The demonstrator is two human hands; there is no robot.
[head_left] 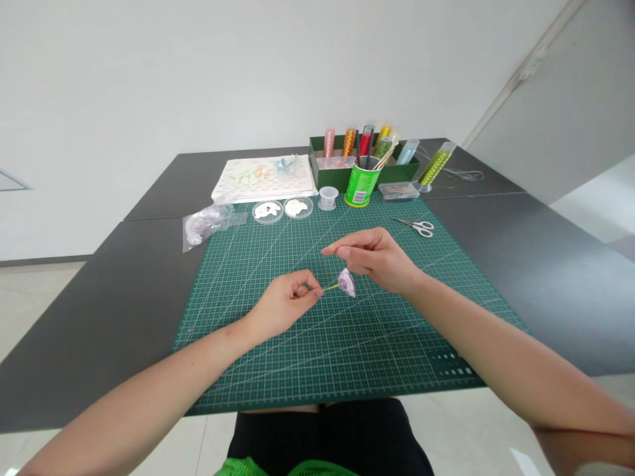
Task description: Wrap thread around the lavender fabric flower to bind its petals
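Observation:
Over the green cutting mat point(238, 357), my left hand point(290, 297) pinches the thin yellow-green stem of a small pale purple artificial flower point(346, 282). The flower head points right, away from the fingertips, with darker purple showing at its edge. My right hand point(374, 258) is just above and to the right of the bloom, apart from the stem. Its thumb and index finger come together at the tips. Anything held between them is too fine to make out.
Small white-handled scissors point(419, 227) lie on the mat's right. Behind are two dishes of white pieces point(268, 211), a lidded tub point(328, 198), a green can of tools point(361, 185), a green box of thread spools point(337, 177), a plastic bag point(206, 225) and white sheets point(262, 178).

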